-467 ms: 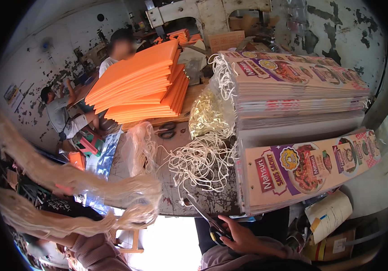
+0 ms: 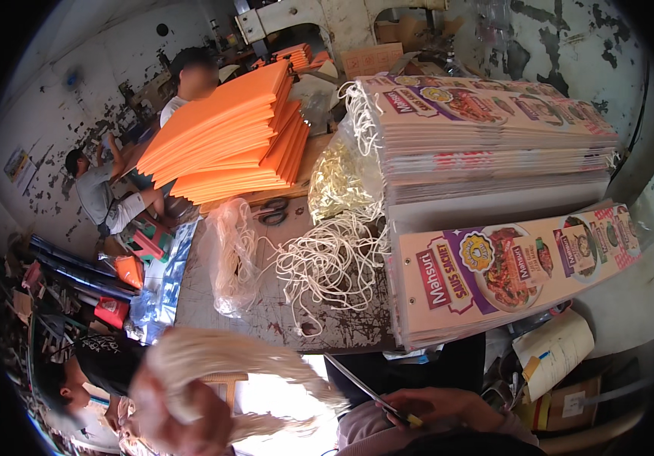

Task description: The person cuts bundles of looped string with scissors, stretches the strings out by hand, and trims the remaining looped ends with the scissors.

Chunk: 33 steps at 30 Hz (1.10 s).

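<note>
My left hand (image 2: 190, 414), raised close and blurred at the lower left, is closed round a hank of pale, silky strands (image 2: 236, 353). The strands arch over the hand and trail off to the right. At the lower middle my right hand (image 2: 437, 406) holds scissors (image 2: 359, 384), blades pointing up and left; their handles are mostly hidden by the fingers. Beyond the hands, a tangle of white cords (image 2: 327, 262) lies on the worn table (image 2: 270, 330). Beside it is a clear plastic bag of pale cord (image 2: 232, 258).
Stacked printed cardboard sheets (image 2: 509, 273) with white cords fill the table's right. Orange folded pieces (image 2: 220, 129) are piled at the back left, near black-handled scissors (image 2: 272, 211) and a bag of gold bits (image 2: 334, 182). Other people sit at the left. A clipboard (image 2: 555, 357) lies lower right.
My left hand has come into view, and the hank has swung from the far left toward the lower middle. My right hand has shifted slightly right and down with the scissors.
</note>
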Tool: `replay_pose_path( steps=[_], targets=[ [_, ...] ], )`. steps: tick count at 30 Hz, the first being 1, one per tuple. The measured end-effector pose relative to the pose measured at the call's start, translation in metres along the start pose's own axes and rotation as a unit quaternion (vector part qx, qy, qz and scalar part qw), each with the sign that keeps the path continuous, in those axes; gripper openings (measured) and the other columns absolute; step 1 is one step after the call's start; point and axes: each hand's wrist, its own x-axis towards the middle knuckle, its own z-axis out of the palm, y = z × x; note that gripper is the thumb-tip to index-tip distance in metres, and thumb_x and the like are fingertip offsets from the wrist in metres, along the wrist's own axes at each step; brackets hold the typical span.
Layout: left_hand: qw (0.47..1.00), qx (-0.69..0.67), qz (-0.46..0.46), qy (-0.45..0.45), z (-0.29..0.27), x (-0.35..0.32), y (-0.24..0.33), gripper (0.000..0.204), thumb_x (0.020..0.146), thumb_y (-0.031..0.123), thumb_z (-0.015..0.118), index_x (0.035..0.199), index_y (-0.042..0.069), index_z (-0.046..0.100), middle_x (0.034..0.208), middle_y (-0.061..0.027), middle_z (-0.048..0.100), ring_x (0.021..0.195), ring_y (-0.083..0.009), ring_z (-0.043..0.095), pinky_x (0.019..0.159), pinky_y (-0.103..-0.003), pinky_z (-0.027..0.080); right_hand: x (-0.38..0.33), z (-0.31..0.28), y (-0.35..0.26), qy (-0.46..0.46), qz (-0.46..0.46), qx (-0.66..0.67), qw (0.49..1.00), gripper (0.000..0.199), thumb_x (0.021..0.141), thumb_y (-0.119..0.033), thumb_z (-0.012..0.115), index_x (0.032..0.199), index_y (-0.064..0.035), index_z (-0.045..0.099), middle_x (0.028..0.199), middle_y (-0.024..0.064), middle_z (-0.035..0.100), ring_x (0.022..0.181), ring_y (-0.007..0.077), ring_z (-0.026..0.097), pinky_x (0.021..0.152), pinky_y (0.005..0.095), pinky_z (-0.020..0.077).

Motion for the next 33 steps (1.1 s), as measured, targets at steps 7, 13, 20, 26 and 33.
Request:
replay_pose_path(
  steps=[7, 13, 20, 26, 33],
  targets=[
    [0.985, -0.11, -0.097, 0.095, -0.018, 0.036, -0.053, 0.034, 0.088, 0.025, 0.033, 0.111, 0.001, 0.034, 0.05, -0.0045, 0.034, 0.032, -0.0076, 0.027, 0.028, -0.018, 0.026, -0.025, 0.016, -0.034, 0.006, -0.109, 0.194, 0.975, 0.049, 0.071, 0.005, 0.052, 0.116, -0.0077, 0.036, 0.095, 0.0107, 0.048, 0.089, 0.0172, 0.047, 0.071, 0.0254, 0.0389],
    [0.985, -0.069, -0.134, 0.084, -0.036, 0.046, -0.073, 0.034, 0.088, 0.022, 0.034, 0.111, -0.003, 0.035, 0.051, -0.0067, 0.038, 0.031, -0.0074, 0.029, 0.029, -0.017, 0.025, -0.02, 0.023, -0.056, 0.057, -0.018, 0.151, 0.987, 0.039, 0.078, -0.003, 0.049, 0.115, 0.0014, 0.036, 0.092, 0.009, 0.045, 0.083, 0.014, 0.045, 0.071, 0.0254, 0.0376],
    [0.983, 0.092, -0.157, 0.035, -0.055, 0.048, -0.087, 0.033, 0.089, 0.028, 0.03, 0.107, 0.0, 0.03, 0.054, -0.0078, 0.043, 0.037, -0.0118, 0.042, 0.033, -0.018, 0.029, 0.003, 0.048, -0.081, 0.134, -0.077, 0.158, 0.975, 0.061, 0.075, -0.036, 0.055, 0.114, 0.0051, 0.034, 0.102, 0.0102, 0.04, 0.096, 0.0189, 0.042, 0.091, 0.0338, 0.0289],
    [0.941, 0.306, -0.143, 0.029, -0.058, 0.028, -0.092, 0.029, 0.088, 0.018, 0.036, 0.106, -0.004, 0.032, 0.068, -0.0085, 0.057, 0.053, -0.0131, 0.058, 0.043, -0.019, 0.041, 0.026, 0.039, -0.08, 0.089, -0.04, 0.21, 0.973, 0.066, 0.074, -0.037, 0.056, 0.118, 0.0039, 0.029, 0.103, 0.0095, 0.039, 0.098, 0.0178, 0.039, 0.093, 0.0333, 0.0251],
    [0.94, 0.326, -0.07, 0.076, -0.063, 0.006, -0.116, 0.026, 0.082, 0.003, 0.043, 0.106, -0.005, 0.039, 0.062, -0.0076, 0.058, 0.052, -0.0125, 0.057, 0.051, -0.023, 0.044, 0.036, 0.031, -0.076, 0.05, -0.076, 0.288, 0.953, 0.068, 0.071, -0.041, 0.058, 0.114, 0.0019, 0.029, 0.098, 0.0074, 0.032, 0.087, 0.0168, 0.033, 0.081, 0.0326, 0.0259]
  ],
)
